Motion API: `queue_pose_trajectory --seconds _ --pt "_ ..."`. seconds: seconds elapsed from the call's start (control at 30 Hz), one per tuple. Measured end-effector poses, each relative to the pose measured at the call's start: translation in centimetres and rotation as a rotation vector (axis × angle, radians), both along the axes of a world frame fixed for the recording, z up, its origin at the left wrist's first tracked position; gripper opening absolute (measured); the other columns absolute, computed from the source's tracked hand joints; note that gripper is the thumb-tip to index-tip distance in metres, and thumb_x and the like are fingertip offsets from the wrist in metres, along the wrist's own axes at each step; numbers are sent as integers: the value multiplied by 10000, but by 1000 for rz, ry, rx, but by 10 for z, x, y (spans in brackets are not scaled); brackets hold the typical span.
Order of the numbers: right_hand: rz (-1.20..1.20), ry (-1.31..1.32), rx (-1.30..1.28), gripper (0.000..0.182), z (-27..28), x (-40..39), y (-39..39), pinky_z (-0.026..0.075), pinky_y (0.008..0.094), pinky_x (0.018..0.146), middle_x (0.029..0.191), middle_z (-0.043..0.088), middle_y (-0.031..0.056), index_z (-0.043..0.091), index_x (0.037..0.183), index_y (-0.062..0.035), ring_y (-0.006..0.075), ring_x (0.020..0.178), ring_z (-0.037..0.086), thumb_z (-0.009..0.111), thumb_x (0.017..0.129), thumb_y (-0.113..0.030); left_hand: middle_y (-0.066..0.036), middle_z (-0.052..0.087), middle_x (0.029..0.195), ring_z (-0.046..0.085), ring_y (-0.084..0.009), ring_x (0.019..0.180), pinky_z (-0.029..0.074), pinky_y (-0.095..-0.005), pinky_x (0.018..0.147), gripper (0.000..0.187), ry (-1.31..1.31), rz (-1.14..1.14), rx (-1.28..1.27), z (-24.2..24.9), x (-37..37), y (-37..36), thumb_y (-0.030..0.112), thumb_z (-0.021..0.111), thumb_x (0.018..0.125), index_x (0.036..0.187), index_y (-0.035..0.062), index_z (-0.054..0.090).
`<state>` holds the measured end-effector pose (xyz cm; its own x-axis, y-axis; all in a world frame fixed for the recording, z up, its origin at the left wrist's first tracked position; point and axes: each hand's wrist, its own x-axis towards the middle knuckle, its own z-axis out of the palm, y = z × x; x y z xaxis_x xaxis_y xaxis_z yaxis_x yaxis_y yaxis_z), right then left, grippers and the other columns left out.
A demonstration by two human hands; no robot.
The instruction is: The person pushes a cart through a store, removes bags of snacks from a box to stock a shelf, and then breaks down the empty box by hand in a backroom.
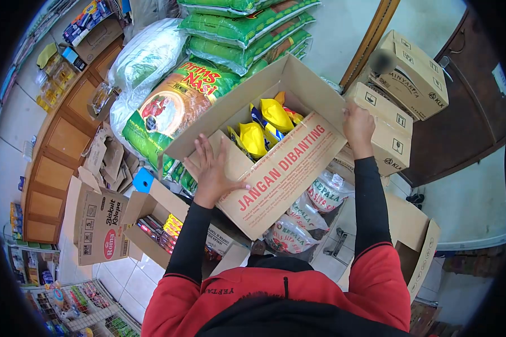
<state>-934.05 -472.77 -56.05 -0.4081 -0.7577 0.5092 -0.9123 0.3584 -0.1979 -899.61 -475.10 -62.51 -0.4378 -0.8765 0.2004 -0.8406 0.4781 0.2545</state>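
An opened cardboard box (281,180) printed "JANGAN DIBANTING" in red sits tilted in front of me, two of its flaps raised. Inside lie yellow and blue packets (275,117), partly covered by the near flap. My left hand (211,173) rests on the box's left side with its fingers spread. At the right corner, my right hand (358,124) has its fingers curled round the edge of a raised flap.
Green rice sacks (177,101) are stacked behind the box. Closed cartons (383,132) stand at the right. Left of me are a Roma biscuit carton (101,227) and an open box of small packs (166,227). Several white-and-clear bags (291,233) lie below the box.
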Motion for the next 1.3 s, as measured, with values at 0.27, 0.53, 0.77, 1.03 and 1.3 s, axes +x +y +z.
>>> queue_pose_trajectory --seconds 0.27,0.53,0.77,1.03,1.3 --pt "142 6 135 152 -1 -4 1 484 455 630 741 622 175 611 916 -120 359 715 615 563 784 -177 -256 -167 1422 -174 -421 1311 -36 -699 923 1393 -73 135 61 10 -8 -22 607 790 302 1414 99 121" --pt "274 12 228 140 -3 20 7 494 429 630 715 617 160 622 847 -65 336 715 614 584 759 -166 -303 57 1401 -78 -447 1310 -26 -717 905 1026 -35 -180 238 17 -17 -2 538 775 468 1292 84 364" --pt "427 -49 342 197 21 -73 -35 491 419 663 804 604 225 623 900 -36 374 749 592 563 778 -179 -256 524 1085 566 -388 898 437 -445 790 757 -37 -709 531 109 -23 72 321 714 664 1250 10 349" --pt "366 -809 749 466 80 -64 -28 536 334 656 903 618 95 504 1214 -58 207 804 605 564 786 -233 -243 479 1189 531 -382 995 444 -408 809 744 43 -1209 778 103 -43 142 309 650 769 1314 -27 272" --pt "749 85 928 707 -29 34 27 439 415 845 1070 564 208 524 1158 -69 370 927 573 656 654 -547 -135 589 1050 549 -288 1000 429 -373 861 407 494 -819 421 57 -31 85 261 655 779 1103 41 543"
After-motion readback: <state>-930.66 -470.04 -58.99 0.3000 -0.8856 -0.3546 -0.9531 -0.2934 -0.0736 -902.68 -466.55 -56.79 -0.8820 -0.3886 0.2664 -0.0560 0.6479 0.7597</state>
